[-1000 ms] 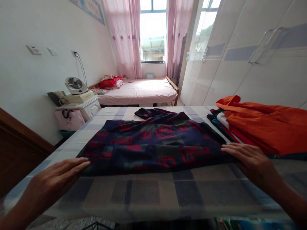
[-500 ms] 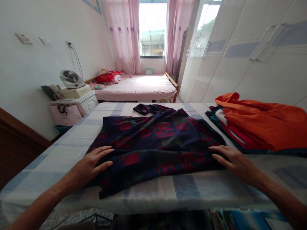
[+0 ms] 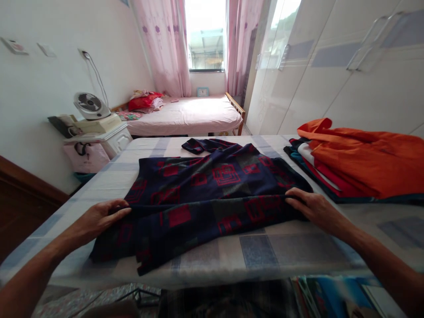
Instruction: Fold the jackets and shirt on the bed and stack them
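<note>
A dark navy shirt (image 3: 198, 190) with red square patterns lies spread on the bed, a long fold running across its near part. At the left end of that fold, my left hand (image 3: 104, 217) pinches the cloth between thumb and fingers. My right hand (image 3: 309, 207) grips the fold's right end the same way, thumb below and fingers on top. One narrow piece of the shirt, perhaps a sleeve, lies bent at the far side. The near left part of the cloth spreads out below my left hand.
Beneath the shirt is a bed with a checked sheet (image 3: 255, 254). A stack of clothes topped by an orange garment (image 3: 367, 159) lies to the right. Beyond are a pink-sheeted bed (image 3: 198, 115), a fan (image 3: 91, 105) on a cabinet, and a white wardrobe (image 3: 318, 97).
My left hand has moved left to the fold's end, and its fingers have closed on the cloth. The right hand has shifted slightly and now pinches the fold. The camera view has shifted a little.
</note>
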A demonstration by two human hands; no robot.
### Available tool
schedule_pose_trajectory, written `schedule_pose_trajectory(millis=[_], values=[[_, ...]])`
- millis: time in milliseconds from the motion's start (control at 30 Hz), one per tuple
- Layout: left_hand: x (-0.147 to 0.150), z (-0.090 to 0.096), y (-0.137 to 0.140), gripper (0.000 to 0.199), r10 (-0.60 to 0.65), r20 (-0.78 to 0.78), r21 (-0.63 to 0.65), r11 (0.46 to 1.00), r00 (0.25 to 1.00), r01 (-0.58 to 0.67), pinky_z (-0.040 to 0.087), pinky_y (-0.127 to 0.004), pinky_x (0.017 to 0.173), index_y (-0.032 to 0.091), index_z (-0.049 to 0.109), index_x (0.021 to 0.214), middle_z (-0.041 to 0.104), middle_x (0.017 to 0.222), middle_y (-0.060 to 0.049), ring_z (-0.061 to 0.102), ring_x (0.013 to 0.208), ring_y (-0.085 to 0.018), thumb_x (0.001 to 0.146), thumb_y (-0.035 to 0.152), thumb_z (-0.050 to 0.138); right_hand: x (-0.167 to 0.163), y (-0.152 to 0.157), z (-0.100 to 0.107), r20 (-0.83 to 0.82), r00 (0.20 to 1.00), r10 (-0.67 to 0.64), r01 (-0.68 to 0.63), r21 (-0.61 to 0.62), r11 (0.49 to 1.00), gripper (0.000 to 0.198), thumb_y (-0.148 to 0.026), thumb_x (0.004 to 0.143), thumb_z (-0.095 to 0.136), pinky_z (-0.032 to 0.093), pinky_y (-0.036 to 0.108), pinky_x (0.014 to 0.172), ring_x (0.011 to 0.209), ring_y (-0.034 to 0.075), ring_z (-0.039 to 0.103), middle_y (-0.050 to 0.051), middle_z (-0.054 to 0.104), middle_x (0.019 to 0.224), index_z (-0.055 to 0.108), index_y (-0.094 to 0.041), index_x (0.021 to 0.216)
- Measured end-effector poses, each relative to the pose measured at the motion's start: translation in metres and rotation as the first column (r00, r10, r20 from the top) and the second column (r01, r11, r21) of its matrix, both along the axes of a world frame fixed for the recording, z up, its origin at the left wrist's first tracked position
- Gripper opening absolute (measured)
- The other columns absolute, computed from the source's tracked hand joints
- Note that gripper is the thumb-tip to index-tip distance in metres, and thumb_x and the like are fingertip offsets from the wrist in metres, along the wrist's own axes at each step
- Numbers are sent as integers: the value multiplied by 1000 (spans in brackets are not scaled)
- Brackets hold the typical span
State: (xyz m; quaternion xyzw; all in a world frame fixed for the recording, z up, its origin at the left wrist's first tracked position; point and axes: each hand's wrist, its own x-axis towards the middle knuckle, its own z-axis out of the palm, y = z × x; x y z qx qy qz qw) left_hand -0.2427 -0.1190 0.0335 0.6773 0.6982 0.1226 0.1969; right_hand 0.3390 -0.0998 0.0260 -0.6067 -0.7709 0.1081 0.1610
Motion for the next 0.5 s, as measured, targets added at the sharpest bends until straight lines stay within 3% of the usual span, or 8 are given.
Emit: schedule_pose_trajectory(millis=[167, 300, 333, 433, 500], values=[[-10, -13, -2, 37, 36, -7, -14, 999, 999, -36, 51, -31, 69, 25, 65, 91, 72, 85, -4, 67, 80, -26, 76, 54, 48, -3, 3, -8, 52, 998, -38, 40, -44, 998, 24, -43, 88, 44, 45, 30, 68, 75, 21, 66, 2, 70, 82, 61, -26, 92], [18, 4, -23, 51, 188, -254, 294, 950, 949, -109, 49, -43, 83, 18, 56, 113, 65, 109, -15, 63, 93, -32, 82, 53, 38, -2, 5, -8, 31, 999, -21, 22, -35, 999, 27, -44, 88, 43, 46, 29, 67, 73, 20, 66, 1, 70, 80, 63, -25, 92], [30, 9, -30, 54, 190, -274, 316, 944, 943, -98, 48, -44, 85, 17, 54, 117, 63, 113, -15, 62, 95, -32, 84, 55, 35, -1, 5, -8, 28, 1000, -6, 7, -32, 999, 28, -45, 89, 43, 47, 29, 67, 73, 20, 67, 1, 70, 82, 63, -25, 93], [66, 15, -47, 59, 30, -160, 120, 993, 987, -11, 50, -39, 82, 22, 55, 120, 65, 111, -9, 64, 93, -27, 78, 64, 47, 1, 4, -8, 17, 999, 45, -44, -13, 999, 30, -45, 88, 44, 49, 30, 72, 81, 20, 67, 2, 71, 91, 64, -25, 99], [82, 9, -55, 64, -84, -74, 51, 995, 994, 88, 50, -37, 85, 24, 55, 124, 65, 115, -7, 64, 97, -27, 71, 61, 59, 3, 2, -10, 3, 998, 68, -68, 9, 998, 31, -44, 87, 47, 49, 31, 77, 87, 21, 67, 3, 70, 99, 63, -23, 104]])
